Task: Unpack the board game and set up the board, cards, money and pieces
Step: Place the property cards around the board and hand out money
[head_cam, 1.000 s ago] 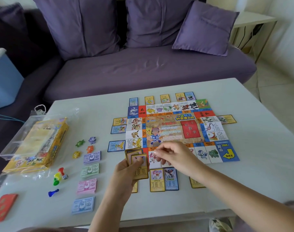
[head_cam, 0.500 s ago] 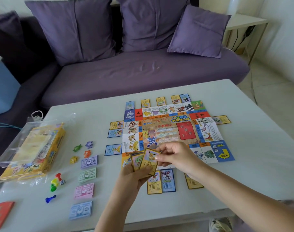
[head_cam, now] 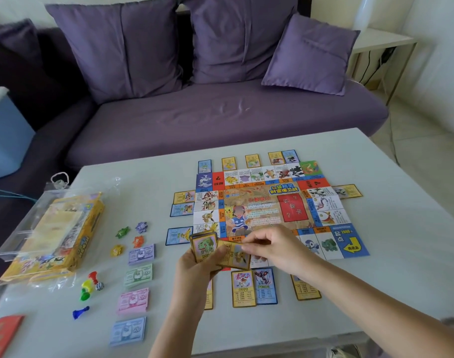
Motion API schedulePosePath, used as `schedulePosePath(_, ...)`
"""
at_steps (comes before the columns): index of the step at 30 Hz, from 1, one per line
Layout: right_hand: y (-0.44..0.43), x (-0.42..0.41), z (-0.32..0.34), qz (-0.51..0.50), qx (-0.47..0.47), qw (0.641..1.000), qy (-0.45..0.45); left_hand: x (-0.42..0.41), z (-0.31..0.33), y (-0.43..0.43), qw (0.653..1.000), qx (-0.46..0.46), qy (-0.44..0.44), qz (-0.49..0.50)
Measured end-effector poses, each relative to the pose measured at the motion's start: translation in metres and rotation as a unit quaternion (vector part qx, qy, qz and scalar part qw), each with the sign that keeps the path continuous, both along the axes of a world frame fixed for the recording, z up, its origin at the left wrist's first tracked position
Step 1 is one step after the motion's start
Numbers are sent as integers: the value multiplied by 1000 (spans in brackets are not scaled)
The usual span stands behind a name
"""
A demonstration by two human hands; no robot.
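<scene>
One card (head_cam: 235, 257) is pinched in the fingers of the right hand (head_cam: 277, 248), probably at its edge. The left hand (head_cam: 192, 267) grips the deck (head_cam: 204, 245) above the counter's (head_cam: 401, 267) front edge. Likely light, slick and bendy, so hold the edges.

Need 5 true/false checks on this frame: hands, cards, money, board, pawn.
1. The left hand holds a card stack. True.
2. The right hand is empty. False: it pinches a single card.
3. Four money stacks lie left of the board. True.
4. The board is folded shut. False: it lies open on the table.
5. The blue pawn stands on the board. False: it lies on the table, left of the money stacks.
</scene>
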State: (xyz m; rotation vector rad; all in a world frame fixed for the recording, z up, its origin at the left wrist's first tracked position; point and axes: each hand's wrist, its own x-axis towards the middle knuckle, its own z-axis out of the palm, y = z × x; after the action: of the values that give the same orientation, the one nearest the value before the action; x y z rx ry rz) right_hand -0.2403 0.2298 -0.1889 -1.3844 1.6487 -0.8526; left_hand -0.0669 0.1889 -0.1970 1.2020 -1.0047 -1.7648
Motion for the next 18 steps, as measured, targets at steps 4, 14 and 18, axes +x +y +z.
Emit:
schedulePosePath(4, -24, -8, 6, -23, -18, 1000, 5, 6, 6, -18, 995, 45, 32, 80)
schedulePosePath(14, -146, 31, 9, -23, 7, 999, 24, 37, 1, -76, 965, 93, 130, 209)
schedulePosePath(18, -178, 54, -6, -10, 41, 997, 68, 38, -2, -84, 958, 104, 132, 233)
